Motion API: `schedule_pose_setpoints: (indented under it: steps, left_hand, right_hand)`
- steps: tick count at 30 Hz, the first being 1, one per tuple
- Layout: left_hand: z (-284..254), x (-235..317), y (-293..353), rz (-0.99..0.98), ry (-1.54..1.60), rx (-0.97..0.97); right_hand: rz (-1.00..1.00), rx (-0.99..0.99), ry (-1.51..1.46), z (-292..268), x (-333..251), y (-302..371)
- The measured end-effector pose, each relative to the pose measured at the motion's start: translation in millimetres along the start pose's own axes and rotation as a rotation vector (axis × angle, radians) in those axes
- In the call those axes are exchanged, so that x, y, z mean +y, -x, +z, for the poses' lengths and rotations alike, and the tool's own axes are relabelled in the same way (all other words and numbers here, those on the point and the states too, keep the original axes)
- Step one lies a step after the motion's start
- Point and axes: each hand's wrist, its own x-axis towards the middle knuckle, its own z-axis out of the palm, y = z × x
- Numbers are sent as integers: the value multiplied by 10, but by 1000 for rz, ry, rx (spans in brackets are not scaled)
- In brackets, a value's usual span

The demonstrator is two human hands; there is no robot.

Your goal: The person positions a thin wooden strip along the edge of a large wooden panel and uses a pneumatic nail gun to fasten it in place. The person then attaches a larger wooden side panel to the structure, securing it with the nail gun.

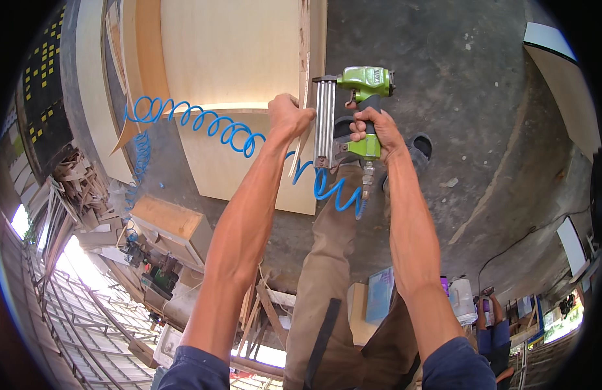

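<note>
My right hand (pixel 381 133) is wrapped round the dark grip of a green nail gun (pixel 368 81) with a long silver magazine. The gun's nose is close to the right side of an upright wooden edge strip (pixel 305 45); whether they touch I cannot tell. My left hand (pixel 292 117) is closed on the near end of this strip, its fingers partly hidden behind the wood. Thin slats (pixel 299 156) stick out below that hand. The strip runs along the right side of a pale plywood panel piece (pixel 229 52). A blue coiled air hose (pixel 216 123) joins the gun's handle.
Another plywood sheet (pixel 249 169) lies below the panel piece. On the left are a wooden box (pixel 167 221) and a pile of wood scraps (pixel 83 188). The hose crosses under my left forearm. Another person (pixel 496 331) is at the lower right, near a white bucket (pixel 461 300).
</note>
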Motion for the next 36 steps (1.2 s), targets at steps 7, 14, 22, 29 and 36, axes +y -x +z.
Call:
schedule_pose_setpoints:
  steps: [7,14,22,29,36]
  left_hand:
    - [18,27,41,31,128,-7]
    - [-141,-777,379,48,242,-86]
    - [-1051,-1016,1974,-342,-414,-203]
    - [-2157,-1859,2595,-806,-91,552]
    - [-4075,-2143,3081,-307,196,1446]
  right_hand:
    - [-53,103,-188,47,167,268]
    - [-117,331,-315,195,757,1280]
    - [120,279,-303,609,1146,2407]
    - [277,-131,-316,1496,1056,2877]
    - [277,-359,-187,2203,1114,3024]
